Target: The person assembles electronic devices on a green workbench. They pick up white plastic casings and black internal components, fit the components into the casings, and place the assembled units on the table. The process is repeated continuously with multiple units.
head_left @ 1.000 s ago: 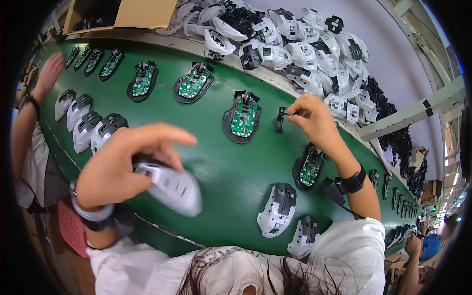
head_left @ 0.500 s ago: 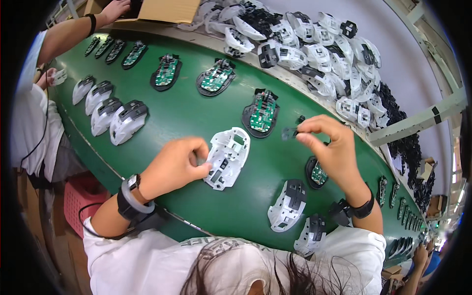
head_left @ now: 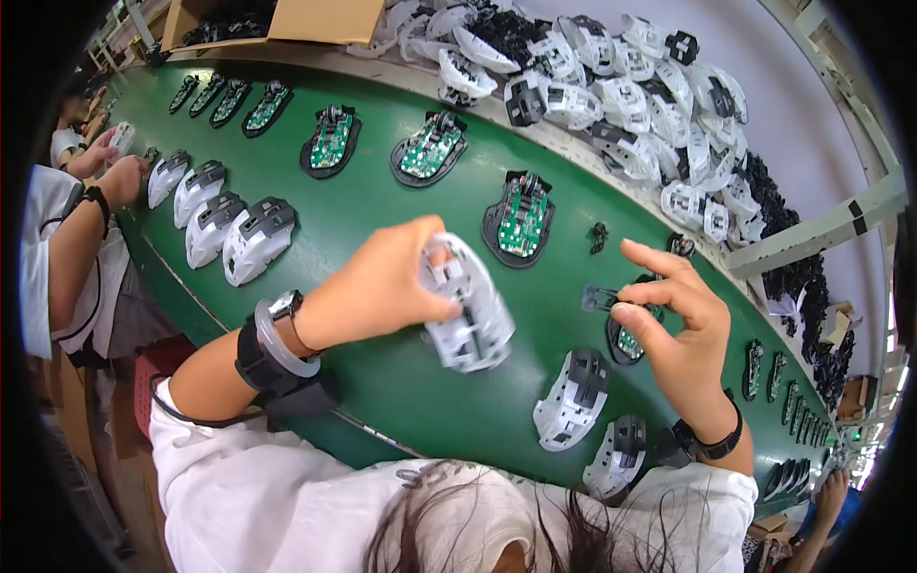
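My left hand [head_left: 387, 282] grips a white mouse shell [head_left: 468, 306], held tilted with its inner side showing, above the green conveyor belt [head_left: 382, 220]. To its right, my right hand [head_left: 673, 325] pinches a small dark plastic part [head_left: 597, 298] between thumb and forefinger. A black mouse base with a green circuit board [head_left: 521, 218] lies on the belt just beyond both hands. Another such base [head_left: 626, 342] lies partly hidden under my right hand.
More circuit-board bases [head_left: 430, 148] run along the belt's far side; white-and-grey shells lie at left [head_left: 253, 239] and near right [head_left: 573, 396]. A heap of white shells [head_left: 621, 86] lines the far ledge beside a cardboard box [head_left: 315, 19]. Another person's arm [head_left: 81, 239] works at left.
My left hand has lifted the white shell off the belt and tilted it toward my right hand. My right hand has drawn nearer with the small dark part. The belt items have moved leftward.
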Tool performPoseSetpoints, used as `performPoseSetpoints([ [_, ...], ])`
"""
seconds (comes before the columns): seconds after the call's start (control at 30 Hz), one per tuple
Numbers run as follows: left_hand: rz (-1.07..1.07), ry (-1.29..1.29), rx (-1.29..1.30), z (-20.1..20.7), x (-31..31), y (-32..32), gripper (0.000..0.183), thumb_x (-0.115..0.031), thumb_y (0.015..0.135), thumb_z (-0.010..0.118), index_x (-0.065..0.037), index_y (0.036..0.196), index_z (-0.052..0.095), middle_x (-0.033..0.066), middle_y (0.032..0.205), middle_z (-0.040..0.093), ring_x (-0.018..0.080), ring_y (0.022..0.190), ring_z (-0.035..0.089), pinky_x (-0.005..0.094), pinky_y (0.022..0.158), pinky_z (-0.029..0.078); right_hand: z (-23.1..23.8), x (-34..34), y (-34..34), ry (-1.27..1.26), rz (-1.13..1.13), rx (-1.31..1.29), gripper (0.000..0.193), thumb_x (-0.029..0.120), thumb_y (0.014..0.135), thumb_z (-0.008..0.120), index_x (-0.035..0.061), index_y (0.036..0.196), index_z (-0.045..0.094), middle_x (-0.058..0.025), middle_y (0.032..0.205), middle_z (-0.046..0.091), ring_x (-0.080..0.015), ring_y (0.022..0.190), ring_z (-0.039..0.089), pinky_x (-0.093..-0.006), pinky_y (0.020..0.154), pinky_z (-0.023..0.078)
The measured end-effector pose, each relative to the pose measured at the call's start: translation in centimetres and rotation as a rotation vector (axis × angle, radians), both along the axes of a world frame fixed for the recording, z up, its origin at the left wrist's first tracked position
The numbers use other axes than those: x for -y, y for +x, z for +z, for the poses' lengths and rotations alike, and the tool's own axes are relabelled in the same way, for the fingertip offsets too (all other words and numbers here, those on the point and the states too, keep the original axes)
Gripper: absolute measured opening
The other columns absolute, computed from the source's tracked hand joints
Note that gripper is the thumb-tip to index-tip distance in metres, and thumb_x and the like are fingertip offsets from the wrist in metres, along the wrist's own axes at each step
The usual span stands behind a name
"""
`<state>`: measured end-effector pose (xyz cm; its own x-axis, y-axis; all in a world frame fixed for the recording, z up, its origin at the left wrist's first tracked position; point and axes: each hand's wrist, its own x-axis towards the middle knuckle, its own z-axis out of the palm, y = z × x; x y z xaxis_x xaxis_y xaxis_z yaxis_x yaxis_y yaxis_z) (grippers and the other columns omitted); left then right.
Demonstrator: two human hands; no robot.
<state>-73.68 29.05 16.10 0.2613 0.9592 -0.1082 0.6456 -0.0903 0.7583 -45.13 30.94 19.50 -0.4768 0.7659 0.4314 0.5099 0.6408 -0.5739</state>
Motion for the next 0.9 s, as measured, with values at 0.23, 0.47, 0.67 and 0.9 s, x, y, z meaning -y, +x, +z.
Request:
performPoseSetpoints([
  [0.23,0.275,-0.173,1.072,-1.5,2.8,3.9,0.048,0.002,0.081,0.065,-0.002,0.123,0.043,0.0074,0.113,0.057,0.0152,0.102,0.058,0.0309,0.088,0.049,0.1,0.6,-4.8,0.337,0.146,0.028,0.019,0.006,0.065,0.078,0.004,0.08,0.066,-0.0184,0.12,0.06,-0.0336,0.108,0.057,-0.0409,0.091,0.042],
  [0.47,0.239,-0.304,1.334,-0.3,4.0,4.6,0.057,0.0,0.085,0.052,-0.004,0.138,0.033,0.0078,0.121,0.052,0.013,0.107,0.054,0.0301,0.09,0.047,-1.3,0.2,-5.5,0.259,0.15,-0.016,0.02,0.008,0.063,0.079,0.0062,0.079,0.069,-0.018,0.124,0.058,-0.0348,0.116,0.052,-0.0422,0.093,0.041],
  [0.67,0.196,-0.26,1.309,-0.9,4.0,4.0,0.053,-0.002,0.084,0.051,-0.004,0.136,0.038,0.006,0.118,0.054,0.0101,0.104,0.053,0.027,0.088,0.045,-1.9,-0.5,-5.8,0.095,0.188,-0.124,0.021,0.008,0.062,0.081,0.0072,0.081,0.072,-0.0179,0.126,0.057,-0.0351,0.119,0.05,-0.0412,0.097,0.039],
  [0.9,0.17,-0.231,1.305,-0.6,4.0,3.5,0.058,-0.006,0.082,0.056,-0.004,0.136,0.036,0.0084,0.121,0.053,0.0163,0.112,0.052,0.0325,0.096,0.043,-1.5,-0.8,-7.1,0.008,0.217,-0.116,0.019,0.01,0.064,0.081,0.008,0.081,0.073,-0.017,0.128,0.056,-0.0341,0.124,0.045,-0.042,0.1,0.036],
])
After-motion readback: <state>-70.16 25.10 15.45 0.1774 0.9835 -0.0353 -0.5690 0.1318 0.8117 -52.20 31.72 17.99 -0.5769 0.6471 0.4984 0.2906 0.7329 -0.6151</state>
